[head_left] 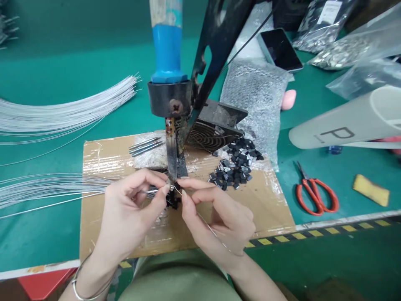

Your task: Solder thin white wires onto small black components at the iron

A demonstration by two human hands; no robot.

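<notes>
A soldering iron (167,52) with a blue handle points downward in a black clamp, its tip between my fingertips. My left hand (127,213) is closed in a pinch just left of the tip, on the end of a thin white wire (94,195) that runs out leftward. My right hand (221,213) pinches a thin strand of solder wire (208,225), which curves back over the wrist. Its end meets the tip area, where my fingers partly hide the joint. Beneath lie small black parts (172,202), and more white wires (56,186) extend left.
A cardboard sheet (263,209) covers the work spot. Behind the iron stands a black fan (213,133), with a pile of black connectors (236,163) beside it. Red-handled scissors (316,196), a yellow sponge (371,190), a white tube (338,119) and a phone (280,49) lie right.
</notes>
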